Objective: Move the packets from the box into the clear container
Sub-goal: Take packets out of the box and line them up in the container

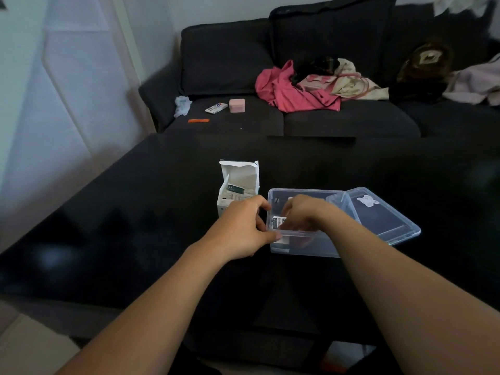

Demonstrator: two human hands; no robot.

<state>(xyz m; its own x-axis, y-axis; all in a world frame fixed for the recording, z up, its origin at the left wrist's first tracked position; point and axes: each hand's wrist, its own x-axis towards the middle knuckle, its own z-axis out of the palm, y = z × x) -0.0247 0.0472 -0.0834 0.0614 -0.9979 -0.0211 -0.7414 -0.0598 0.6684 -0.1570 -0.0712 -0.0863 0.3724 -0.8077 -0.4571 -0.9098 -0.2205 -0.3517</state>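
Right hand reaching down inside the clear container at frame centre, fingers curled on a packet to lay it flat. Left hand pinching the near rim to stop sliding. More packets left in the box, just left, flap open for easy picking, on the dark counter

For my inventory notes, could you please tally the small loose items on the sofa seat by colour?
White: 2, the crumpled bag and the carton
Pink: 1, the block
Orange: 1, the strip
Total: 4
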